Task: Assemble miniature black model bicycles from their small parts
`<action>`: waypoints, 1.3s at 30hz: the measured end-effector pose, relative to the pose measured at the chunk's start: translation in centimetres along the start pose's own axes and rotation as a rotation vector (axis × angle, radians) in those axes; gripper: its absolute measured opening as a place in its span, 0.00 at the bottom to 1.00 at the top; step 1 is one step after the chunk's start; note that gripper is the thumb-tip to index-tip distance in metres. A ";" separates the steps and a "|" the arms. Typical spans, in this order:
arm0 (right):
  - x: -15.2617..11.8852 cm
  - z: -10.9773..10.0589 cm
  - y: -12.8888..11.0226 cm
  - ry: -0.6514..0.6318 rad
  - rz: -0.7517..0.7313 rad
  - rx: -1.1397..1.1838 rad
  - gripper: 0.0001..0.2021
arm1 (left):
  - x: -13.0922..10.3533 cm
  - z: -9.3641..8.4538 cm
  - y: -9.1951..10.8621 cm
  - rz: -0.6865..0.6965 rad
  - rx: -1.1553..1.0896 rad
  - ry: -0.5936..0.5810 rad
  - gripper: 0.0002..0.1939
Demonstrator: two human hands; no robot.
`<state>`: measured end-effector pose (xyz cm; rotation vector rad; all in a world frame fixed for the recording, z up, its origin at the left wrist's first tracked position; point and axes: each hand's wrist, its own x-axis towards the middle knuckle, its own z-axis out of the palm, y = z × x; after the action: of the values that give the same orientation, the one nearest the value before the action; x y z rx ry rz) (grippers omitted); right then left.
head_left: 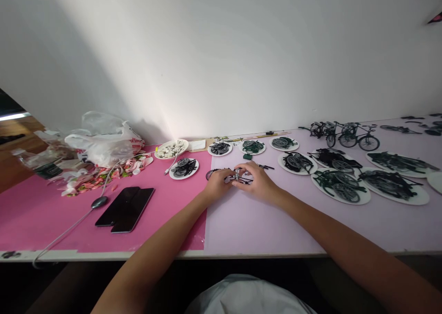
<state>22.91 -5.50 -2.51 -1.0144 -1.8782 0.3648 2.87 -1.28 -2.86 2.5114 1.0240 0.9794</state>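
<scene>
- The person's left hand [218,183] and right hand [258,180] pinch a small bicycle part [237,174] between their fingertips, over the counter [262,226].
- White plates [364,198] of dark pieces stand beyond and to the right.
- A model bicycle [369,142] stands upright near the wall [221,61].
- Two phones [135,212] lie overlapping at left, near a white plastic bag [100,141].

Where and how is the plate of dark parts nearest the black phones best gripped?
Probably by the near rim of the plate, coming from the person's side: it lies flat, dark parts heaped mid-plate, leaving that white edge bare.
</scene>
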 end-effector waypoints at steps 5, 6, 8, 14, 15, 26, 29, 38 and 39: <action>0.0 0.0 0.1 -0.013 0.005 0.005 0.22 | 0.0 0.0 0.0 -0.014 0.010 -0.012 0.08; 0.0 0.0 0.1 -0.017 0.007 0.006 0.22 | 0.0 0.0 0.0 -0.016 0.013 -0.014 0.08; 0.0 -0.1 0.0 -0.021 0.011 0.003 0.22 | 0.0 0.0 0.0 -0.019 0.017 -0.013 0.08; -0.1 -0.1 0.0 -0.038 0.018 -0.012 0.23 | 0.0 0.1 -0.1 -0.011 0.016 -0.011 0.08; -0.1 -0.1 0.0 -0.040 0.019 -0.012 0.23 | 0.0 0.1 -0.1 -0.010 0.014 -0.007 0.08; -0.2 0.0 0.3 -0.036 0.015 -0.014 0.23 | 0.0 0.3 -0.4 -0.004 -0.002 -0.009 0.04; -0.1 0.0 0.4 -0.049 0.012 -0.020 0.23 | 0.0 0.3 -0.4 -0.004 0.012 -0.021 0.05; -0.1 0.0 0.4 -0.034 0.009 -0.011 0.23 | 0.0 0.3 -0.4 -0.005 0.021 -0.005 0.05; -0.1 0.0 0.4 -0.033 0.010 -0.013 0.23 | 0.0 0.3 -0.4 -0.005 0.023 -0.004 0.04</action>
<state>23.09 -5.37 -2.86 -1.0319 -1.9080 0.3781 2.88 -1.01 -3.30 2.5264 1.0460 0.9667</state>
